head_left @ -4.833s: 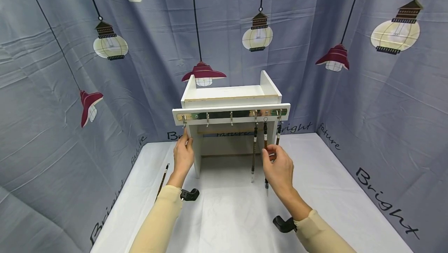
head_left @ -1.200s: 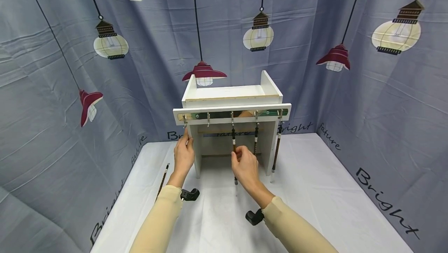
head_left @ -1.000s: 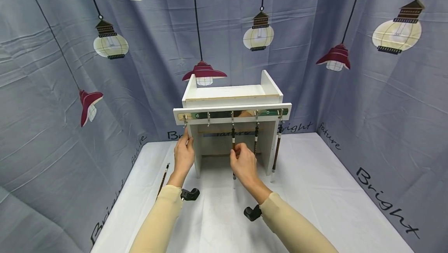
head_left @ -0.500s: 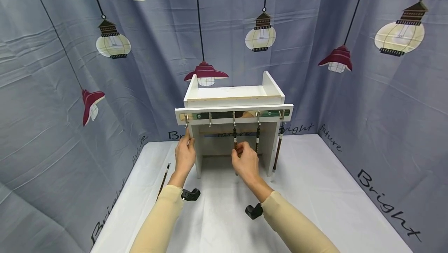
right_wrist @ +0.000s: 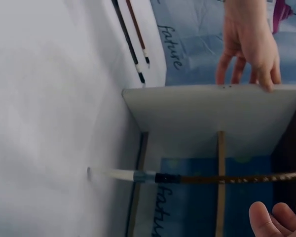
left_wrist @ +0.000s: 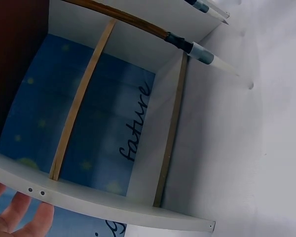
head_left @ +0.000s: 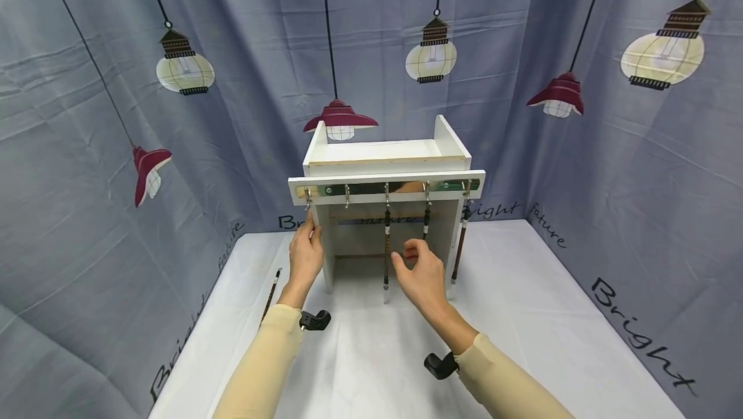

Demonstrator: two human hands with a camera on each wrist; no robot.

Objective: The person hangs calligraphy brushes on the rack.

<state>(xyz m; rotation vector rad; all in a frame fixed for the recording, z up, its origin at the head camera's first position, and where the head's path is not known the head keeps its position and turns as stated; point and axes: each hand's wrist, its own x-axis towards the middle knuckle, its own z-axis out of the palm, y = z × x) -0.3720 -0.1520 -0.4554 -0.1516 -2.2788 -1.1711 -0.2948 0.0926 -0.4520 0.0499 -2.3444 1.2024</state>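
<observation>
A white wooden shelf unit (head_left: pixel 389 167) stands on the table with a row of metal hooks along its front rail. My left hand (head_left: pixel 306 254) holds the unit's left side panel, thumb and fingers on either side of its edge in the right wrist view. From the middle hook a calligraphy brush (head_left: pixel 387 258) hangs tip down. Just right of it is my right hand (head_left: pixel 422 275), thumb and fingers parted with nothing between them. Behind that hand hangs a second brush (head_left: pixel 426 224), partly hidden. A third brush (head_left: pixel 460 248) hangs from the rightmost hook.
Left of the unit, two more brushes lie on the white-covered table (head_left: pixel 360 367); the right wrist view shows a dark brush (right_wrist: pixel 128 42) and a reddish brush (right_wrist: pixel 137 30). Two hooks on the left hold no brush. A lamp-printed curtain (head_left: pixel 261 51) surrounds the table.
My right hand moved left with a brush, which now hangs from the middle hook. Its fingers have let go and drawn slightly right. The left hand stays on the side panel.
</observation>
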